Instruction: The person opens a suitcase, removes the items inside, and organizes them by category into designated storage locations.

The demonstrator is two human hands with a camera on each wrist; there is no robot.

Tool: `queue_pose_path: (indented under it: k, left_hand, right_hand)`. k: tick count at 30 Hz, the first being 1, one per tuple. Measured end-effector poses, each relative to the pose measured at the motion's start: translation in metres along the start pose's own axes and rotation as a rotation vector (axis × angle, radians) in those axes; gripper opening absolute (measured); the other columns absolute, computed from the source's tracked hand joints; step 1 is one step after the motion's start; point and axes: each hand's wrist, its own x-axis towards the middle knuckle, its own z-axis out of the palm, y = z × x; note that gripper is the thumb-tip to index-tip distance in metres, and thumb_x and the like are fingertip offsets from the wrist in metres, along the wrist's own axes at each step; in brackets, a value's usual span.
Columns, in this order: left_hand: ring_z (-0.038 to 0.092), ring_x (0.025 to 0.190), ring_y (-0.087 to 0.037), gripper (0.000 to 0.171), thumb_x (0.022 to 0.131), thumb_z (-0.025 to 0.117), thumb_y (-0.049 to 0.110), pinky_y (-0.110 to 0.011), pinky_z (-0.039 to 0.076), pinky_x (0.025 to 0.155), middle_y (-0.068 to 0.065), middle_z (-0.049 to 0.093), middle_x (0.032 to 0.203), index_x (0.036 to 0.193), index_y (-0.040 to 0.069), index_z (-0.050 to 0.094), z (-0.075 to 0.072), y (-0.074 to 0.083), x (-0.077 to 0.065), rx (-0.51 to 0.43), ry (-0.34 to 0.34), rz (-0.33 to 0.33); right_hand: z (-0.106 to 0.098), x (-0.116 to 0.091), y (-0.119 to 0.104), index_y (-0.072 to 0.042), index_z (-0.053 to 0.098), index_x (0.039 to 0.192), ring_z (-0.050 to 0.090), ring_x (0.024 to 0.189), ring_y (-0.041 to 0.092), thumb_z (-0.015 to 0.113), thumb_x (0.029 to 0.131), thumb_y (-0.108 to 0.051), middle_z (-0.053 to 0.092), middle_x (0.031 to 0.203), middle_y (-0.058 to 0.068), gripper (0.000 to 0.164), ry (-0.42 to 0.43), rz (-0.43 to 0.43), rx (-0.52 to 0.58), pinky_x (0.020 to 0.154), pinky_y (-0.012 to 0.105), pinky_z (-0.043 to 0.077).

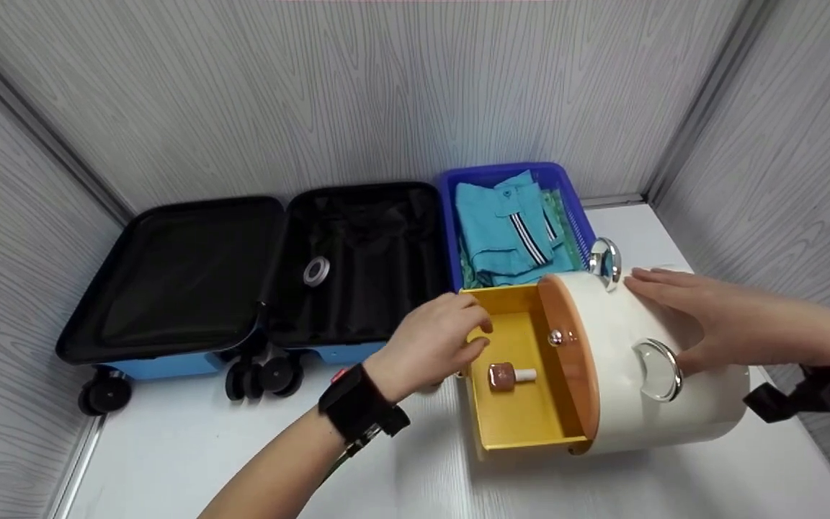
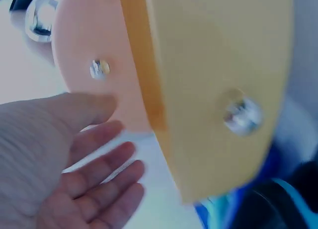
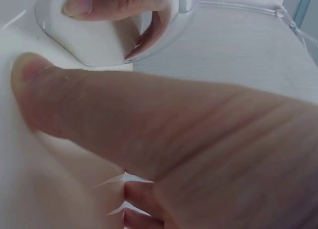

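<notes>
A white box (image 1: 674, 418) with a rounded top and an orange end face (image 1: 573, 360) lies on its side at the right. Its yellow drawer (image 1: 523, 425) is pulled out, and a bottle of brownish nail polish (image 1: 501, 377) with a white cap lies inside. My left hand (image 1: 433, 346) is at the drawer's left edge, fingers loosely bent and holding nothing; the left wrist view shows it beside the drawer front with its silver knob (image 2: 243, 115). On the box's white shell rests my right hand (image 1: 703, 317), fingers spread, by two shiny rings, one ring (image 1: 606, 263) farther back.
A blue suitcase with black lining (image 1: 184, 288) lies spread wide at the left, a small round silver thing (image 1: 316, 271) in it. Behind the drawer stands a blue basket (image 1: 487, 173) with folded turquoise clothing (image 1: 501, 238). Grey wood-patterned walls (image 1: 357, 94) enclose the white surface.
</notes>
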Motion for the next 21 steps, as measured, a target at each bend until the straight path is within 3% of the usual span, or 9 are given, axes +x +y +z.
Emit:
queue_pose_path:
  k: [2, 4, 8, 11, 15, 21]
  left_hand:
    - [0.060, 0.095, -0.016, 0.009, 0.098, 0.068, 0.020, -0.030, 0.051, 0.086, 0.001, 0.066, 0.104, 0.104, 0.015, 0.073, 0.005, -0.011, -0.015, -0.094, 0.071, -0.040]
    - [0.059, 0.093, -0.015, 0.006, 0.097, 0.069, 0.018, -0.030, 0.051, 0.084, 0.002, 0.065, 0.102, 0.102, 0.015, 0.072, 0.013, -0.019, -0.029, -0.198, 0.101, -0.092]
    - [0.063, 0.097, -0.016, 0.019, 0.097, 0.073, 0.024, -0.031, 0.053, 0.086, 0.002, 0.065, 0.109, 0.113, 0.013, 0.070, 0.035, -0.027, -0.050, -0.414, 0.078, -0.220]
    - [0.065, 0.098, -0.015, 0.031, 0.096, 0.075, 0.028, -0.035, 0.056, 0.086, 0.000, 0.065, 0.114, 0.123, 0.013, 0.068, 0.052, -0.028, -0.058, -0.540, 0.064, -0.288]
    - [0.064, 0.095, -0.007, 0.026, 0.097, 0.074, 0.028, -0.033, 0.058, 0.085, 0.005, 0.066, 0.112, 0.121, 0.018, 0.070, 0.068, -0.027, -0.061, -0.619, 0.095, -0.316]
    - [0.064, 0.094, -0.006, 0.017, 0.097, 0.073, 0.024, -0.028, 0.057, 0.084, 0.008, 0.066, 0.107, 0.113, 0.018, 0.072, 0.077, -0.025, -0.059, -0.654, 0.144, -0.320]
  right_hand:
    - [-0.001, -0.001, -0.001, -0.011, 0.030, 0.162, 0.022, 0.151, 0.042, 0.087, 0.069, -0.020, 0.027, 0.166, 0.014, 0.110, 0.002, 0.008, 0.007, 0.115, 0.066, 0.024]
    - [-0.002, -0.001, -0.001, -0.014, 0.030, 0.163, 0.021, 0.152, 0.041, 0.087, 0.068, -0.020, 0.026, 0.167, 0.013, 0.111, 0.002, 0.017, 0.013, 0.115, 0.067, 0.024]
    - [-0.004, -0.003, -0.001, -0.015, 0.029, 0.163, 0.020, 0.152, 0.040, 0.087, 0.066, -0.019, 0.025, 0.167, 0.013, 0.113, 0.006, 0.021, 0.020, 0.115, 0.068, 0.023]
    - [-0.005, -0.003, -0.001, -0.014, 0.029, 0.163, 0.020, 0.152, 0.040, 0.086, 0.067, -0.018, 0.025, 0.167, 0.013, 0.112, 0.006, 0.022, 0.017, 0.115, 0.067, 0.023]
    - [-0.003, -0.001, -0.001, -0.013, 0.030, 0.162, 0.022, 0.151, 0.040, 0.084, 0.069, -0.016, 0.026, 0.167, 0.013, 0.108, 0.000, 0.012, 0.009, 0.115, 0.065, 0.025]
    - [-0.002, 0.000, -0.001, -0.006, 0.034, 0.160, 0.027, 0.149, 0.043, 0.084, 0.070, -0.015, 0.030, 0.164, 0.017, 0.103, 0.002, -0.022, -0.038, 0.115, 0.064, 0.027]
